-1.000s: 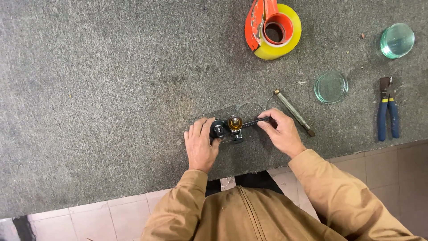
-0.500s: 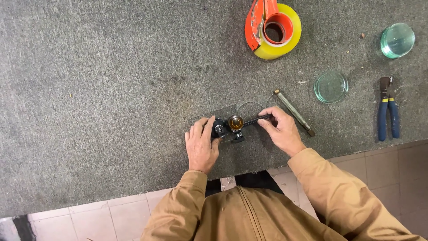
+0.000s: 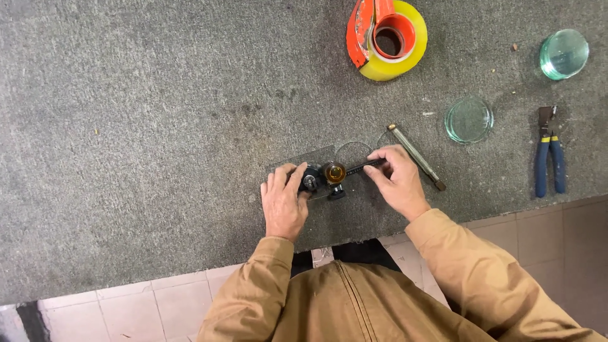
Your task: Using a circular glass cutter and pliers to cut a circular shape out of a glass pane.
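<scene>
Under the left hand [image 3: 283, 206], fingers pressed on its black base, the circle cutter [image 3: 329, 173] sits on a glass sheet [image 3: 303, 157] while right hand [image 3: 396, 182] fingertips pinch its arm; uneven pressure could crack the glass.

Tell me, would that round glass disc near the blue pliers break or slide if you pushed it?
The round glass disc lies flat on the grey felt-like table cover, so it would probably drag rather than slide or roll. It looks thin and clear, so likely fragile if dropped or bent.
</scene>
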